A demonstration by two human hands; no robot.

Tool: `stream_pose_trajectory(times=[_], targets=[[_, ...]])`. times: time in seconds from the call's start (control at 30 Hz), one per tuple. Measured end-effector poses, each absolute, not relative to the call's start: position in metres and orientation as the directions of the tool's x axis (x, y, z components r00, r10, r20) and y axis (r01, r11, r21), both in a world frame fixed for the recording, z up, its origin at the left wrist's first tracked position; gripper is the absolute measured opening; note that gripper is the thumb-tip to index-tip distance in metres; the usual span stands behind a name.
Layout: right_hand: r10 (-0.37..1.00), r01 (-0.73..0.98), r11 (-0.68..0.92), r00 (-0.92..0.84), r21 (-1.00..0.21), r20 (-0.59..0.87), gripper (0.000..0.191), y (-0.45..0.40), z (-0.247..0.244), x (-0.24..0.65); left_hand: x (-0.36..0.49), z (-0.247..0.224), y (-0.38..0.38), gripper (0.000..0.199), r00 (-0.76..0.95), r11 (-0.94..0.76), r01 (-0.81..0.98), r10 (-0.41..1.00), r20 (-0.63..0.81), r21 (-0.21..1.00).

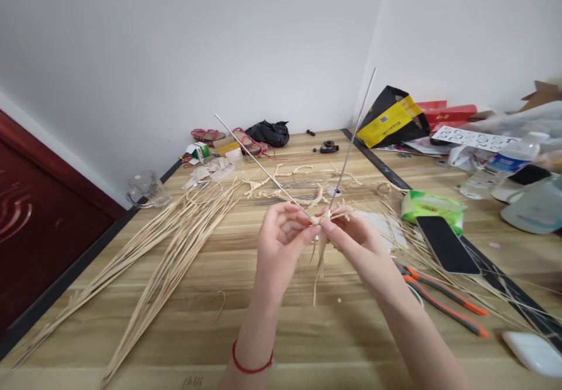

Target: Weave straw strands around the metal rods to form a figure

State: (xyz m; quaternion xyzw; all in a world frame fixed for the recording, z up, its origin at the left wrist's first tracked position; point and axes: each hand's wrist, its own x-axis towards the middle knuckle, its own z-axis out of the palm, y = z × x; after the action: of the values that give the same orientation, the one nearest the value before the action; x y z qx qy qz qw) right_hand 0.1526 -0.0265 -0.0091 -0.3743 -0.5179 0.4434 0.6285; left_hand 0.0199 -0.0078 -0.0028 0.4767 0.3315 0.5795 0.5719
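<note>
Straw weave point(324, 219), pale and knotty, is pinched by the left hand point(283, 239) and right hand point(362, 242) above the wood-grained surface point(193, 302); two thin silvery rods point(353, 137) rise from it, V-shaped.

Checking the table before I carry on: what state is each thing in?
Woven piece: held, loose ends hanging
Left hand: pinching woven piece
Right hand: pinching woven piece
Metal rods: spread in a V
Phone: face up, screen dark
Pliers: lying flat, handles apart
Bottle: upright, capped
Straw strips: lying loose
</note>
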Motion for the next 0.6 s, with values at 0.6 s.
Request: stream_pose_trajectory(times=[0.6], targets=[[0.911, -0.055, 0.403, 0.118, -0.914, 0.395, 0.008, -0.0282, -0.0183, 0.1483, 0.0154, -0.0044, -0.0053, 0.037, 0.098, -0.087, -0.348, 0.987, 0.128, 0.933]])
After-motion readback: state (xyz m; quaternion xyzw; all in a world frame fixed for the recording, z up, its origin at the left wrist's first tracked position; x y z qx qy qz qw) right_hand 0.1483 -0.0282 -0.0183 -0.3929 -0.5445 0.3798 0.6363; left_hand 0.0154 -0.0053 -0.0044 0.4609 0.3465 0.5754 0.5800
